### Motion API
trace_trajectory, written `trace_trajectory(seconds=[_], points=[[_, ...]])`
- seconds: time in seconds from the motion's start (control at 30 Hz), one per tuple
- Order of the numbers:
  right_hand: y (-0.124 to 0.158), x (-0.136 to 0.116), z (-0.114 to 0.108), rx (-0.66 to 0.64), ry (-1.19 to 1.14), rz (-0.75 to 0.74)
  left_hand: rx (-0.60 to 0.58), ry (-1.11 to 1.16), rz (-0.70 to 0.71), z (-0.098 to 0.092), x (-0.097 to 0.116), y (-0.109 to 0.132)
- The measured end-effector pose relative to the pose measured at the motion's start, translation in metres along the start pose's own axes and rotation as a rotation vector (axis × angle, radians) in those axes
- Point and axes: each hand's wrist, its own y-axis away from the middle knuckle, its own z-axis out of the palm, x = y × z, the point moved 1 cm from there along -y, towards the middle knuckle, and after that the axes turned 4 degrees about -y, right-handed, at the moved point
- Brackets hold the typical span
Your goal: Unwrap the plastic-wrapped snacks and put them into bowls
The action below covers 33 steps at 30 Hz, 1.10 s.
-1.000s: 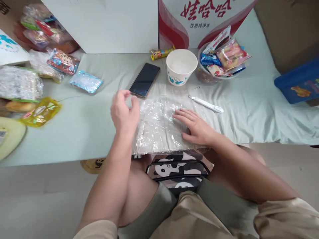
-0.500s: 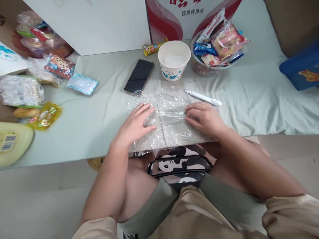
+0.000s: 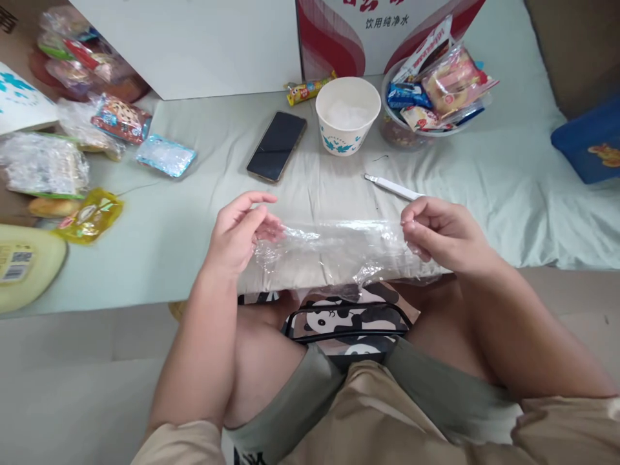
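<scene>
A crinkled sheet of clear plastic stretches between my hands over the front edge of the cloth-covered table. My left hand pinches its left end between curled fingers. At the right end, my right hand grips the plastic with thumb and fingers together. A white pen-like cutter lies just behind my right hand, its end partly hidden by the fingers. Beyond the plastic stand a white paper bowl with whitish, cloudy contents and, to its left, a dark phone lying flat.
A tub of wrapped snacks stands right of the bowl, a yellow wrapper behind it. Snack packets and a pale yellow bottle are on the left. Boxes line the back; a blue container is right.
Both hands have risen from the plastic lying on the table and moved apart, now gripping its ends. The sheet has been drawn toward me, away from the phone.
</scene>
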Motion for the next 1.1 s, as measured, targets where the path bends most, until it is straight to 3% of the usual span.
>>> trace_trajectory(seconds=[0.13,0.2,0.33,0.43,0.53,0.7,0.83,0.9,1.0,1.03,1.1], points=[[-0.011,0.014,-0.001,0.156,-0.043,0.090,-0.219,-0.018,-0.132,0.004,-0.003,-0.009],[-0.014,0.019,-0.003,0.176,-0.051,0.110,-0.174,-0.039,-0.141,0.004,-0.006,-0.014],[-0.013,0.022,-0.007,0.130,-0.066,0.125,0.071,0.112,-0.101,0.001,-0.007,-0.024],[-0.012,0.021,-0.007,0.120,-0.058,0.120,0.007,0.179,-0.114,0.001,-0.007,-0.027],[-0.013,0.022,-0.006,0.155,-0.065,0.117,-0.068,0.097,-0.114,0.004,-0.010,-0.025],[-0.015,0.024,-0.005,0.148,-0.094,0.141,0.022,0.058,-0.100,0.004,-0.011,-0.022],[-0.013,0.026,-0.012,0.026,-0.040,0.183,0.022,0.105,-0.149,-0.002,-0.004,-0.021],[-0.012,0.028,-0.019,0.091,0.066,0.151,0.011,0.097,-0.193,-0.005,-0.002,-0.022],[-0.016,0.030,-0.025,0.356,0.150,0.000,-0.057,0.071,-0.248,-0.003,-0.001,-0.024],[-0.020,0.030,-0.023,0.376,0.128,-0.044,-0.087,0.074,-0.251,0.000,0.000,-0.025],[-0.031,0.030,-0.011,0.259,0.045,-0.097,-0.164,0.092,-0.239,0.007,0.002,-0.025]])
